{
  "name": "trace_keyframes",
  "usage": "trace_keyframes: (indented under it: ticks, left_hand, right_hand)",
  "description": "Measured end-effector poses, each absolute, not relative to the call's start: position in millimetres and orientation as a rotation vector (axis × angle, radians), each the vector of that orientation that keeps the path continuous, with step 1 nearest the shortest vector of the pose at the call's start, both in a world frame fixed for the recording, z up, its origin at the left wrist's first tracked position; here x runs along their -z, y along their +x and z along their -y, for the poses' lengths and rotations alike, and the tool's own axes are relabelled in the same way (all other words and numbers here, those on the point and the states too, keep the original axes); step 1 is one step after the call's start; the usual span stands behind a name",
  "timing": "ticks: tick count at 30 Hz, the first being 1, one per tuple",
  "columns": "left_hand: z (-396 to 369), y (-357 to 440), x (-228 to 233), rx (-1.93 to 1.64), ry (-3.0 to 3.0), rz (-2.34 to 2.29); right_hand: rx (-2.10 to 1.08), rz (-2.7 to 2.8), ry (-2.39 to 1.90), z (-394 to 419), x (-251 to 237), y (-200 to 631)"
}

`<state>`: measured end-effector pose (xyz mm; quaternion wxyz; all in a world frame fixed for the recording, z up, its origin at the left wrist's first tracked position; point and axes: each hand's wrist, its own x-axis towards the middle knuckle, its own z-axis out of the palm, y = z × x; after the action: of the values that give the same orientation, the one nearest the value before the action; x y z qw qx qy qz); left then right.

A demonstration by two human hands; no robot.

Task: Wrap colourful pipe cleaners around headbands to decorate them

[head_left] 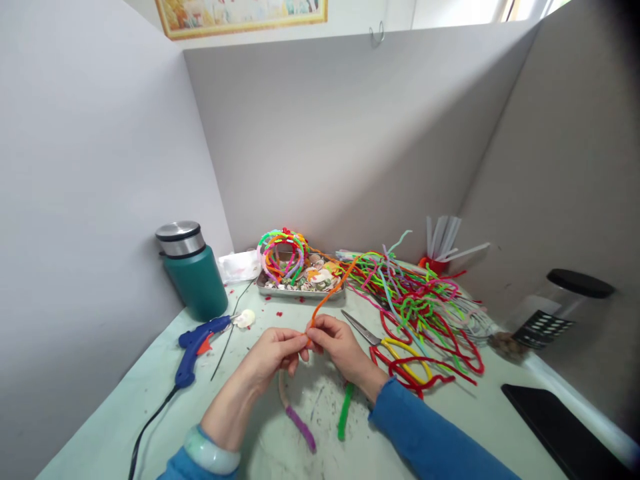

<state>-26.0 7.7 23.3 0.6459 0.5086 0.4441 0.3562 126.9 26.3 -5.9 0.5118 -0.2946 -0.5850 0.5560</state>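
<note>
From the head camera, both hands meet just in front of the metal tray [300, 291], which serves as the landmark here. The left hand [277, 352] has its fingers pinched closed on the top of a headband [295, 413], whose arc curves down toward the viewer; one leg is wrapped in purple, the other in green. The right hand [336, 343] is closed too, thumb and fingertips pinching the near end of an orange pipe cleaner [334, 288] right where it touches the headband. The orange pipe cleaner rises from the fingers up and to the right, toward the tray's right corner.

The tray itself holds seashells and a bunch of finished headbands [283, 253] wound in many colours. Left of the tray stands a teal flask [193, 273] with a steel lid. In front and to the left of the tray lies a blue glue gun [197, 343], nozzle next to a pale shell [245, 319]. Right of the tray sprawls a heap of pipe cleaners [425, 307], with red-and-yellow scissors [385, 343] lying at its near edge, just beside the right hand. Further right of the tray sits a red cup of glue sticks [440, 250]
</note>
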Motion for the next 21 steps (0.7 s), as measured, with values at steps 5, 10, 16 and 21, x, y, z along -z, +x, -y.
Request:
trace_keyframes:
  ticks: [5,10,16,21]
  left_hand:
    - [-6.4,-25.6,-26.3,-0.837,1.151,-1.015]
    - [-7.8,-27.3,-24.2,-0.843,1.105,-1.031]
    - [-12.1,-28.6,-18.5,-0.905,1.095,-1.092]
    - [-10.5,-24.9,-17.3,-0.876,1.151,-1.104]
  right_hand:
    - [-1.379,1.337,-0.724,-27.2,4.2,128.7]
    - [-1.344,1.336,-0.759,-27.8,3.5,128.8]
    - [-1.298,1.332,-0.781,-27.7,2.7,128.2]
    - [-1.272,1.339,-0.770,-27.6,3.6,126.9]
